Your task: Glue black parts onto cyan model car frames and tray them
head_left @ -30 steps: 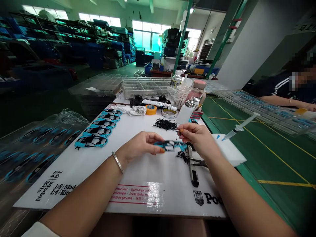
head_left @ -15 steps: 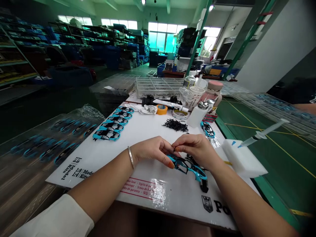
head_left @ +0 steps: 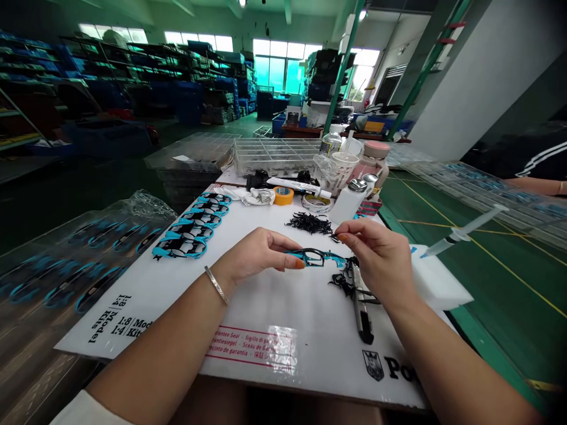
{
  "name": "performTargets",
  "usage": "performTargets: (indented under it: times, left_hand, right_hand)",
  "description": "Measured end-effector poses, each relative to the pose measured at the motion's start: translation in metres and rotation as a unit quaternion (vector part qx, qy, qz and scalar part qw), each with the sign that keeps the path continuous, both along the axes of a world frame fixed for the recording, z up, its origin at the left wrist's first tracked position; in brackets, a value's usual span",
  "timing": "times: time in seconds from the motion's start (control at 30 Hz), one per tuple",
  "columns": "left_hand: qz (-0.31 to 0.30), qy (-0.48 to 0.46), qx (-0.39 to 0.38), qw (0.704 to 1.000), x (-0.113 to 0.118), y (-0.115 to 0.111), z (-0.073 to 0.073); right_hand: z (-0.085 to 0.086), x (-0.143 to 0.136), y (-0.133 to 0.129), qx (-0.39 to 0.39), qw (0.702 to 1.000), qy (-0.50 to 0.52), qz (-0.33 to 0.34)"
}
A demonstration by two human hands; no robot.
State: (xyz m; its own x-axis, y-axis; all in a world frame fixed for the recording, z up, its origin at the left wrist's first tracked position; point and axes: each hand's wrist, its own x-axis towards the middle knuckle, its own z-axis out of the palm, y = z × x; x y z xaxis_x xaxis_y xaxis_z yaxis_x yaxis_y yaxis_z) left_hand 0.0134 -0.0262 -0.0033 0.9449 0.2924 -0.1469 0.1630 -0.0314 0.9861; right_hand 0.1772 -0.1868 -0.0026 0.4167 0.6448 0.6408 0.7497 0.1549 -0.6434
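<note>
My left hand (head_left: 266,255) pinches the left end of a blue and black frame part (head_left: 315,257), which is held just above the white board (head_left: 257,319). Close to the frame's right end, my right hand (head_left: 376,248) has thumb and forefinger pressed together on a small black piece (head_left: 335,237). Behind it lies a pile of small black pieces (head_left: 310,222). A utility knife (head_left: 362,310) rests on the board under my right hand, beside more black pieces (head_left: 342,285).
Several blue frames (head_left: 192,227) line the board's left side. Orange tape (head_left: 283,195), a white bottle (head_left: 349,200) and a clear divided tray (head_left: 277,154) stand at the back. On the right, a syringe (head_left: 465,231) sticks in white foam (head_left: 438,283). Another person's arm (head_left: 538,185) shows far right.
My right hand has moved away from my left fingers, rightward and up, toward the black pile. My left hand has shifted left and turned the frame level. The knife is now uncovered.
</note>
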Motion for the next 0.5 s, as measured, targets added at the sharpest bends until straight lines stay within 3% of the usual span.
performTargets:
  times: [0.2,0.5]
  left_hand:
    - [0.063,0.03,0.03,0.997,0.001,-0.002,0.002]
    - [0.07,0.032,0.04,0.996,0.001,-0.003,0.001]
  right_hand:
    - [0.007,-0.018,0.001,-0.003,0.982,-0.19,0.02]
    - [-0.001,-0.018,0.008,-0.015,0.965,-0.262,0.024]
